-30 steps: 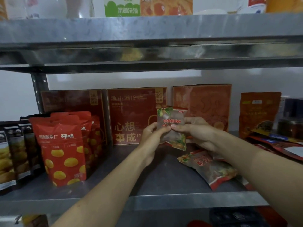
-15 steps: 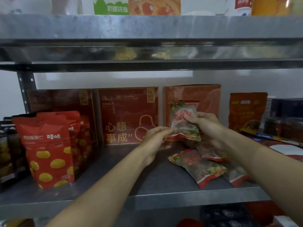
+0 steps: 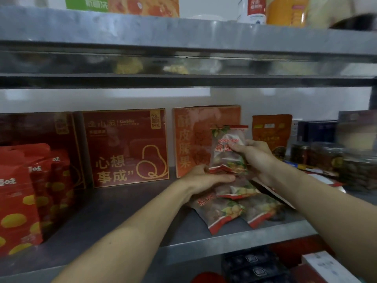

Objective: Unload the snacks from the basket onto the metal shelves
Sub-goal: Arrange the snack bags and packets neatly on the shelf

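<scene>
R hand (image 3: 257,160): fingers + thumb pinch snack pkt (image 3: 228,149) mid-body, upright, in front of orange box (image 3: 204,137).
L hand (image 3: 205,177): fingers curled on pkt's bottom seam, just above lying pkts (image 3: 221,211).
Shelf (image 3: 122,211): pkt not yet set down.
Do well: prob. seat base flat, lean on box, release L last.

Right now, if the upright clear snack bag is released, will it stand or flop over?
Probably it flops: the snack bag looks like soft film, and similar bags lie flat below. Likely light: the right hand holds it by a pinch.
</scene>
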`<control>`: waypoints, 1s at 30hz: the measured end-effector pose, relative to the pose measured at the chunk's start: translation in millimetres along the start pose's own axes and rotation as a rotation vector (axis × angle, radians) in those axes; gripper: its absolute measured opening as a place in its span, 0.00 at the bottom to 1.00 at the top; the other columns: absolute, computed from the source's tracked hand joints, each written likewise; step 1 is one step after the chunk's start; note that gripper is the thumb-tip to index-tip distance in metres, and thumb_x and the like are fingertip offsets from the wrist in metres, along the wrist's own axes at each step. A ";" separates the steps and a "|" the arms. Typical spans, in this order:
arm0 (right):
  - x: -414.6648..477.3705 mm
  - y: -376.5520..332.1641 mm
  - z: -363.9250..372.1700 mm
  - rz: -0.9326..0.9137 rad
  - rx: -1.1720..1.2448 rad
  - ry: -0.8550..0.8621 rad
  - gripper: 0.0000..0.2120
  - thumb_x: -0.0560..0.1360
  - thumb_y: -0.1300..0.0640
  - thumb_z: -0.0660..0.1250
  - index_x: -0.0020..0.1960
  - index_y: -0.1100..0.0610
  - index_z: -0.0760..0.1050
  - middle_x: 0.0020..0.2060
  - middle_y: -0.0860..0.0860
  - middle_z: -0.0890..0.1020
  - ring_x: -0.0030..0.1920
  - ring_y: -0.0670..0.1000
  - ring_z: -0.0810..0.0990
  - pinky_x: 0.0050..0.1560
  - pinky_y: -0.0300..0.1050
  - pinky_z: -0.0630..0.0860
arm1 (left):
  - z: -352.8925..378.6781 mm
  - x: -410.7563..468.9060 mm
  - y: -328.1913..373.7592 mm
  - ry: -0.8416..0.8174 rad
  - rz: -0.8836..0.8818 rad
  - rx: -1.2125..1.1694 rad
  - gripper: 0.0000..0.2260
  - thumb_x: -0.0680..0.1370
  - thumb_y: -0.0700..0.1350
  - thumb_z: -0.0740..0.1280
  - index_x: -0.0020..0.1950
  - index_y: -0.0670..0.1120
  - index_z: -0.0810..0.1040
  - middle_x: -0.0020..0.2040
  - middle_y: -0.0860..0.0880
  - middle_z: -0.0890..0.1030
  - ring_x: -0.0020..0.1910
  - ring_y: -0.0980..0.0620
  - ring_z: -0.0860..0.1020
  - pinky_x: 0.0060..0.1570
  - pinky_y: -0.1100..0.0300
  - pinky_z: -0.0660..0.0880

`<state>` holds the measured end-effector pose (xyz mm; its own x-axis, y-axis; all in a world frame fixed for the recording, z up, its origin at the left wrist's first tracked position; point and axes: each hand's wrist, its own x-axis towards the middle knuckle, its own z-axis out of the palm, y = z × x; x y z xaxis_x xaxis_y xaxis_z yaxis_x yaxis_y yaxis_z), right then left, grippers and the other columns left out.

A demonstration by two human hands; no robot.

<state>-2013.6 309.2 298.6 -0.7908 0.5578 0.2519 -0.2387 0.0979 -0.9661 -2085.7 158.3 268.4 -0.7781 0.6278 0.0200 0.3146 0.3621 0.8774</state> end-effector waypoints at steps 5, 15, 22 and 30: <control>1.1 4.6 -8.5 -0.015 -0.014 0.045 0.10 0.74 0.54 0.73 0.50 0.60 0.81 0.40 0.56 0.87 0.37 0.55 0.86 0.33 0.46 0.79 | 7.3 -3.7 4.4 0.008 0.013 0.053 0.44 0.61 0.54 0.82 0.73 0.48 0.67 0.63 0.52 0.74 0.55 0.55 0.71 0.50 0.64 0.70; -2.3 4.8 -4.3 -0.018 0.005 0.077 0.11 0.75 0.55 0.72 0.51 0.62 0.81 0.42 0.57 0.86 0.41 0.56 0.86 0.42 0.49 0.81 | 5.5 -5.3 -5.2 0.010 0.167 -0.151 0.25 0.67 0.32 0.77 0.61 0.45 0.77 0.41 0.49 0.80 0.41 0.53 0.81 0.46 0.59 0.80; -10.6 -4.7 3.4 -0.037 0.055 0.145 0.09 0.74 0.52 0.73 0.44 0.58 0.80 0.41 0.56 0.86 0.46 0.58 0.84 0.55 0.60 0.79 | -0.4 -5.1 -7.2 0.305 0.289 -0.259 0.15 0.69 0.28 0.73 0.43 0.47 0.78 0.44 0.50 0.77 0.40 0.55 0.77 0.38 0.65 0.78; -13.6 -5.6 38.3 0.039 0.050 0.130 0.11 0.74 0.51 0.73 0.50 0.57 0.79 0.47 0.56 0.85 0.49 0.58 0.84 0.57 0.58 0.78 | -60.6 -21.8 -32.5 0.501 0.268 -0.366 0.15 0.74 0.30 0.70 0.50 0.50 0.83 0.56 0.48 0.80 0.52 0.49 0.81 0.52 0.50 0.81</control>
<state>-2023.2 269.6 302.7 -0.7212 0.6625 0.2022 -0.2400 0.0348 -0.9701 -2111.8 91.1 268.5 -0.8845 0.2364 0.4022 0.3964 -0.0739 0.9151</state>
